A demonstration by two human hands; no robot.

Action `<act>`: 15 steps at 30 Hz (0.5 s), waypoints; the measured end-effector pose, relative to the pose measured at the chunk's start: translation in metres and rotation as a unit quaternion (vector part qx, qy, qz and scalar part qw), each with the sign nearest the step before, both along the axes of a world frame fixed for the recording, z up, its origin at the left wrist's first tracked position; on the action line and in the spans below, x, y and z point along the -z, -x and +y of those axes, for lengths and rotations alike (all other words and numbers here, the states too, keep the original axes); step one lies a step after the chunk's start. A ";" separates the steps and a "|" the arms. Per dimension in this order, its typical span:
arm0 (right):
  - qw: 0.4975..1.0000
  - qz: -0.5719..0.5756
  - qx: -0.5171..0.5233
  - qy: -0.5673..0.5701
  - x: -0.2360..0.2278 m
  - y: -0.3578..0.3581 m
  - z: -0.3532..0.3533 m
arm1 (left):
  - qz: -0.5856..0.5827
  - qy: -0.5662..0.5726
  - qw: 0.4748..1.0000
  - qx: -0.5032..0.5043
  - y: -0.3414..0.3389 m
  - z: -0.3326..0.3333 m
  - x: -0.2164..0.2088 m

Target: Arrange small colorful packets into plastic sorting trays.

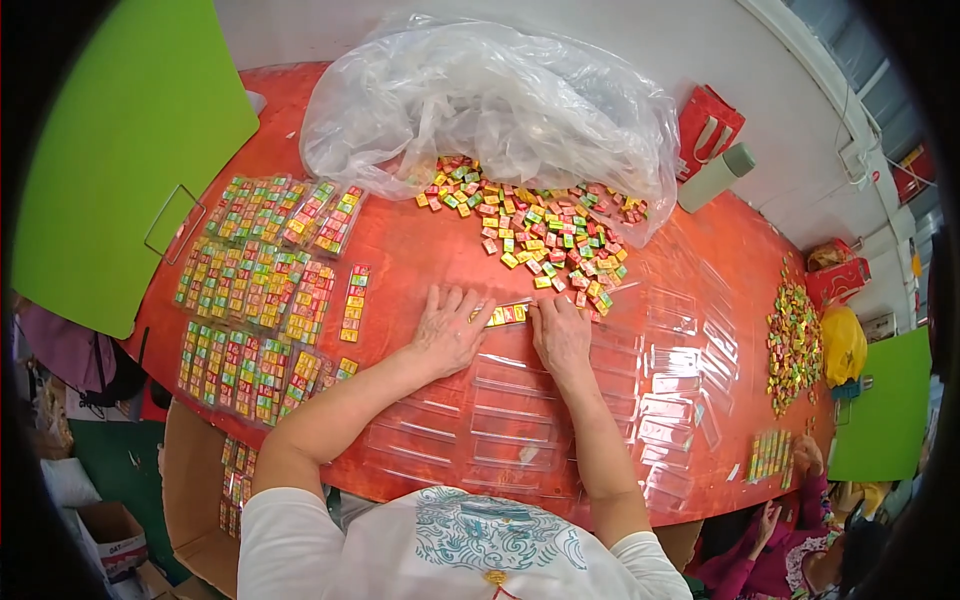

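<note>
Mid-surface, our left hand and right hand pinch a candy strip; we should keep it level.

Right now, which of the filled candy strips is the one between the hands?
The short yellow strip lying crosswise between the left hand and right hand, touched by both. The other filled strips sit stacked apart at the person's left, untouched.

I see a row of small blocks between my hands on the table, filled packs left, loose pile far, empty sleeves near.
</note>
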State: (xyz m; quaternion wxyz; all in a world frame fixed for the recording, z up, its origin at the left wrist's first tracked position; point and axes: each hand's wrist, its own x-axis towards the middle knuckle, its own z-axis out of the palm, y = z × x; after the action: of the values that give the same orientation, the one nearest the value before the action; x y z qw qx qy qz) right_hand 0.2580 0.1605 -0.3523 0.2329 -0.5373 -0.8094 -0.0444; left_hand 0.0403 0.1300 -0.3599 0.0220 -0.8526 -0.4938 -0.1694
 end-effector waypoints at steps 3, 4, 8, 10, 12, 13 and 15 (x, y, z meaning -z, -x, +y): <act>0.998 -0.058 0.004 -0.022 0.000 0.000 0.002 | 0.000 -0.007 1.000 0.000 0.000 0.000 0.002; 0.997 -0.076 0.007 -0.034 0.001 0.000 0.003 | -0.001 -0.007 1.000 0.000 0.000 0.000 0.002; 0.996 -0.077 0.011 -0.033 0.004 0.001 0.005 | 0.005 -0.014 1.000 -0.001 -0.002 0.000 0.003; 0.995 -0.100 0.018 -0.017 0.000 0.003 0.004 | 0.007 -0.022 1.000 -0.001 -0.001 -0.001 0.004; 0.996 -0.085 0.018 -0.011 0.001 0.006 0.002 | 0.010 -0.019 1.000 -0.003 0.001 -0.002 0.004; 0.997 -0.069 0.019 -0.005 0.003 0.007 0.002 | 0.010 -0.020 1.000 -0.003 0.001 -0.002 0.005; 0.999 -0.012 0.031 -0.005 0.007 0.005 0.003 | 0.003 -0.017 1.000 -0.005 -0.001 -0.002 0.006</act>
State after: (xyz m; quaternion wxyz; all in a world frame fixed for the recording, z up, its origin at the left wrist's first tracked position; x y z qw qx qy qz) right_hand 0.2525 0.1637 -0.3597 0.2245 -0.5601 -0.7950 -0.0618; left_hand 0.0414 0.1284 -0.3661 0.0389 -0.8504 -0.4946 -0.1752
